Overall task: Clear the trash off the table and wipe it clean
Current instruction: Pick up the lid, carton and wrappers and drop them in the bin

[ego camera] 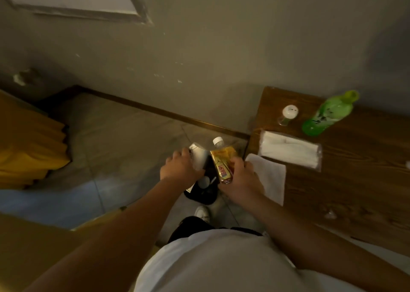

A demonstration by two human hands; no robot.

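The yellow-labelled bottle (222,163) is hanging in the person's right hand (240,180), fingers wrapped round its lower body, long axis tilting up and away with the white cap farthest from them, directly over the black bin (203,192) on the floor. Just left, the left hand (179,166) is gripping a whitish cup (198,156) above the same bin. Farther right, on the wooden table (355,180), the white cloth (269,176), tissue pack (290,149) and green bottle (328,114) are waiting.
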